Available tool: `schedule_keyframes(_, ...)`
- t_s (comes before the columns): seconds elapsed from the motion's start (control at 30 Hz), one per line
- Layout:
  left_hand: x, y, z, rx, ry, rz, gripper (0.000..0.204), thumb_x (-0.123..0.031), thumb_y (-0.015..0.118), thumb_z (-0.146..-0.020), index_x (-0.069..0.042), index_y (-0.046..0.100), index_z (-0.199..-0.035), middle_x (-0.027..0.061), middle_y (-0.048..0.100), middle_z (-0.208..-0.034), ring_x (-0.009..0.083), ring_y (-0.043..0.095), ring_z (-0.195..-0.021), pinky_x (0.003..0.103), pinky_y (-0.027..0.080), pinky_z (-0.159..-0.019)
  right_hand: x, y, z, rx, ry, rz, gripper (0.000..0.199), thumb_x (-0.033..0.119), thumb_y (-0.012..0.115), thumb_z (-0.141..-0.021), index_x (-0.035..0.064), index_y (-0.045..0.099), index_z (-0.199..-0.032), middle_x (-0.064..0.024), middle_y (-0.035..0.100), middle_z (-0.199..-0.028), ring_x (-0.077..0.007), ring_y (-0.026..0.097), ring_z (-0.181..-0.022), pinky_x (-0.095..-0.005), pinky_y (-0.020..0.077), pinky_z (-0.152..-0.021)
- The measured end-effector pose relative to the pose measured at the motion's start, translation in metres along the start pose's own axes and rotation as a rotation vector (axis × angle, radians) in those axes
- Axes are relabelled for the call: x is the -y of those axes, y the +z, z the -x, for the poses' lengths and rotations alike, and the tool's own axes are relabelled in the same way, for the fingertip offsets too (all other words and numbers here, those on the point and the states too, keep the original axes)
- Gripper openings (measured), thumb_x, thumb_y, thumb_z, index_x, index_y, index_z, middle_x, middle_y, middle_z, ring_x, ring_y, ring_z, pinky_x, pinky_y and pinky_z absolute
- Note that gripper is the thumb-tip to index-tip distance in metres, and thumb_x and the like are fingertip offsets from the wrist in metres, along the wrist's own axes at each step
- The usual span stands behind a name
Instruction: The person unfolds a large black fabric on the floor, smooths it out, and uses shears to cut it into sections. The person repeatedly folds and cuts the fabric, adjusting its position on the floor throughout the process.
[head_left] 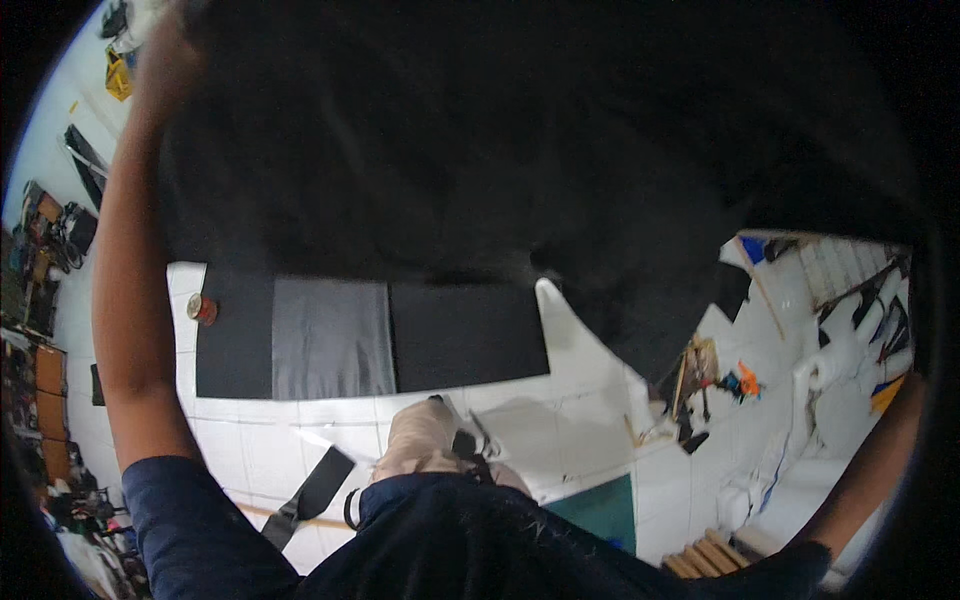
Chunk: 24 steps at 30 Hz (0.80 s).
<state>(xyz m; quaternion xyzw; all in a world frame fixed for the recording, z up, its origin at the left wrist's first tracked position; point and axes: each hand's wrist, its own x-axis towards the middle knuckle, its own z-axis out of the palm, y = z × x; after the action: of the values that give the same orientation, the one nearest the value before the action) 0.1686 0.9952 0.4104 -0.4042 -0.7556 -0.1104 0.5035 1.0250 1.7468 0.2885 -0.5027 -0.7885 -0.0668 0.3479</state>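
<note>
My left hand (172, 55) seems clenched on the cloth (470, 150), which spreads rightward from it; my right hand is hidden, its grip I can't tell.

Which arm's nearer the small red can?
Left. In the picture, the left forearm passes just left of the red can; the right forearm is far across, near the right edge.

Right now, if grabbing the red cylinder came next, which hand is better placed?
Left, I'd judge: the left hand, though raised at the edge of the black sheet, is on the same side as the red cylinder. The right hand is out of view, its forearm far right.
</note>
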Motion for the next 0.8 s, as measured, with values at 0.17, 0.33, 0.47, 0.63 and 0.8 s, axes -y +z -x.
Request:
schedule_keyframes(0.17, -0.102, -0.031, 0.207, 0.970, -0.198, 0.658, 0.052, 0.014, 0.048, -0.060, -0.001, 0.066, -0.106, 0.0177, 0.064, -0.109, 0.0361, 0.057, -0.112, 0.040, 0.043, -0.098, -0.010, -0.060, -0.009, 0.253, -0.406, 0.328, 0.058, 0.037, 0.039, -0.101, -0.0030, 0.040, -0.142, -0.0214, 0.045, -0.144, -0.0319, 0.040, -0.135, -0.0375, 0.0270, -0.113)
schedule_keyframes(0.33, -0.156, -0.098, 0.370, 1.111, -0.535, 0.579, 0.042, 0.011, 0.058, -0.051, -0.007, 0.069, -0.087, 0.0112, 0.067, -0.089, 0.0333, 0.063, -0.093, 0.041, 0.048, -0.086, 0.101, 0.006, 0.166, 0.725, 0.199, -0.263, 0.042, 0.026, 0.061, -0.090, -0.0040, 0.061, -0.119, -0.0139, 0.062, -0.121, -0.0269, 0.054, -0.115, -0.0361, 0.0392, -0.101)
schedule_keyframes(0.47, -0.203, -0.048, 0.465, 1.104, -0.729, 0.655, 0.039, 0.010, 0.058, -0.059, -0.008, 0.071, -0.092, 0.0148, 0.070, -0.094, 0.0352, 0.064, -0.096, 0.042, 0.050, -0.086, 0.109, -0.010, 0.111, 0.781, 0.167, -0.086, 0.055, 0.029, 0.054, -0.096, -0.0034, 0.046, -0.139, -0.0140, 0.050, -0.140, -0.0257, 0.049, -0.126, -0.0376, 0.0364, -0.106)
schedule_keyframes(0.63, -0.192, 0.062, 0.447, 1.182, -0.856, 0.283, 0.034, 0.003, 0.054, -0.073, -0.009, 0.069, -0.101, 0.0151, 0.069, -0.102, 0.0372, 0.063, -0.097, 0.045, 0.050, -0.087, 0.168, 0.232, -0.006, 0.620, -0.031, -0.315, 0.051, 0.036, 0.057, -0.095, -0.0057, 0.054, -0.124, -0.0149, 0.058, -0.124, -0.0250, 0.052, -0.112, -0.0356, 0.0412, -0.098)
schedule_keyframes(0.8, -0.156, 0.285, 0.341, 0.891, -0.890, 0.296, 0.020, -0.017, 0.054, -0.093, -0.007, 0.064, -0.107, 0.0195, 0.067, -0.103, 0.0405, 0.062, -0.098, 0.047, 0.048, -0.082, 0.252, 0.416, -0.149, 0.561, 0.159, -0.792, 0.044, 0.021, 0.050, -0.098, -0.0006, 0.044, -0.135, -0.0123, 0.055, -0.129, -0.0253, 0.055, -0.110, -0.0360, 0.0439, -0.095)
